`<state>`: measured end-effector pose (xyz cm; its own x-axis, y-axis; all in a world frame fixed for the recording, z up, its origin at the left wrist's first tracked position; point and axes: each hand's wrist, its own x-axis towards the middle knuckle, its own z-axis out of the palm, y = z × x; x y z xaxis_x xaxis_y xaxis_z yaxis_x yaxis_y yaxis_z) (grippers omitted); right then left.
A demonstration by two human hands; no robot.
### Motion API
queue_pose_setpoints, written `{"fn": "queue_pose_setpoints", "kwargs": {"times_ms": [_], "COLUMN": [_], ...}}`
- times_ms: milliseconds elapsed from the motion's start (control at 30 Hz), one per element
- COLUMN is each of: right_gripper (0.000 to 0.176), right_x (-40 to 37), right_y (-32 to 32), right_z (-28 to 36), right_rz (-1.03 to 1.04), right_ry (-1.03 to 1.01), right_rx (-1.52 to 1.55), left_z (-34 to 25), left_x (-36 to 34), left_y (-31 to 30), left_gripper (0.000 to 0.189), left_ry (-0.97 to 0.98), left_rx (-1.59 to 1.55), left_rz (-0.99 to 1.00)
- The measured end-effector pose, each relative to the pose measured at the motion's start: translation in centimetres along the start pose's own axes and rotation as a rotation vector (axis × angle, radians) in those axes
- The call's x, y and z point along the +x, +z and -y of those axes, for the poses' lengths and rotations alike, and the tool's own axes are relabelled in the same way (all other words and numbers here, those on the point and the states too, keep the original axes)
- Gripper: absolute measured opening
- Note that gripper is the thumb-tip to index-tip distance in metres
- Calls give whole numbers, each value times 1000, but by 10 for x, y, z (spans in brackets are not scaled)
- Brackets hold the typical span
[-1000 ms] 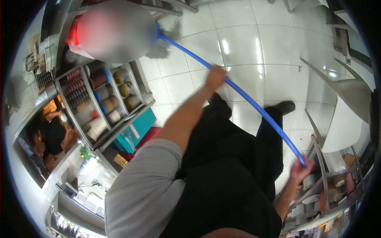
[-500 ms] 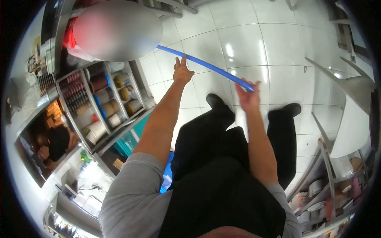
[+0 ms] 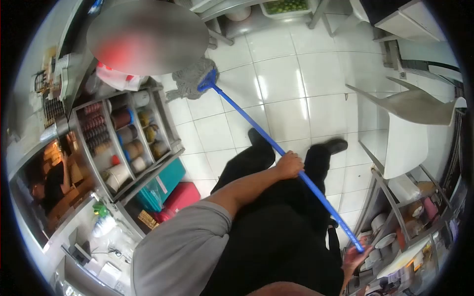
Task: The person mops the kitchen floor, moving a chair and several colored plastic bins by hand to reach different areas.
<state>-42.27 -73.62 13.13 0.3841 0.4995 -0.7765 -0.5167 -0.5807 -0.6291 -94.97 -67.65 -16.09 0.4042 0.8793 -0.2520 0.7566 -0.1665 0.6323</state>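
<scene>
While I watch through the head camera, the left hand (image 3: 290, 165) is wrapped around the blue handle of the mop (image 3: 268, 137); the right hand (image 3: 356, 254) meets the handle's end, too blurred for me to tell how closed it is. I see the mop's grey strands (image 3: 190, 79) on the tiled floor (image 3: 286, 74), near the metal rack (image 3: 158, 165).

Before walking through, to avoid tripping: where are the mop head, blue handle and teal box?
Mop head (image 3: 191, 82), head view: grey strands.
Blue handle (image 3: 311, 186), head view: near the shaft's middle.
Teal box (image 3: 171, 176), head view: broad flat face.
</scene>
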Motion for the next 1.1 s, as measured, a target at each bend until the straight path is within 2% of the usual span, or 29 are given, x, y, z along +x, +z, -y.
{"fn": "queue_pose_setpoints", "kwargs": {"times_ms": [67,100,133,167,200,233,300,367,467,567,600,700,767,800,833,867,900,933,967,1000,1067,1100], "right_gripper": [45,47,51,54,60,66,68,66,59,58,58,58,60,61,61,62,62,63,61,60,61,60], "right_x": [-27,-23,-25,-27,-7,7,31,59,73,51,42,10,-19,-42,-60,-92,-121,-159,-190,-219,-264,-282], "right_y": [5,-6,27,79,85,120,180,180,193,180,170,146,135,132,112,113,115,119,113,119,102,103], "right_z": [-58,-97,-134,-168,-209,-244,-303,-346,-352,-313,-289,-180,-90,-45,-3,39,71,98,125,141,173,180], "right_rz": [-21,-35,3,9,140,86,65,102,73,128,129,137,118,83,163,263,279,196,218,158,360,342], "right_ry": [47,96,126,152,183,260,364,546,606,526,446,46,-172,-282,-395,-491,-611,-680,-716,-837,-920,-996], "right_rx": [122,235,197,278,313,194,302,270,296,263,214,84,74,71,57,18,13,20,-46,5,-166,-157], "left_z": [40,70,106,130,158,201,260,274,257,217,197,122,57,26,-7,-45,-83,-115,-143,-168,-205,-215], "left_x": [-22,-33,-40,-40,-42,-40,-47,-48,-59,-61,-51,-27,-7,0,8,16,24,32,42,49,59,64], "left_y": [18,11,-3,-29,-56,-65,-80,-111,-97,-69,-59,-54,-75,-79,-84,-94,-106,-116,-126,-140,-162,-171], "left_gripper": [12,12,13,11,12,30,46,71,74,68,57,37,23,26,32,30,29,28,27,26,23,21], "left_ry": [51,61,67,-103,-199,-459,-991,-1023,-953,-954,-906,-633,-509,-363,-218,-203,-187,-153,-126,-99,-37,4], "left_rx": [33,57,83,332,498,460,461,447,360,301,403,437,239,226,214,134,50,-17,-86,-167,-257,-264], "left_rz": [55,-33,-124,49,62,220,103,329,289,131,54,-259,-220,-338,-458,-555,-651,-740,-832,-851,-837,-800]}}
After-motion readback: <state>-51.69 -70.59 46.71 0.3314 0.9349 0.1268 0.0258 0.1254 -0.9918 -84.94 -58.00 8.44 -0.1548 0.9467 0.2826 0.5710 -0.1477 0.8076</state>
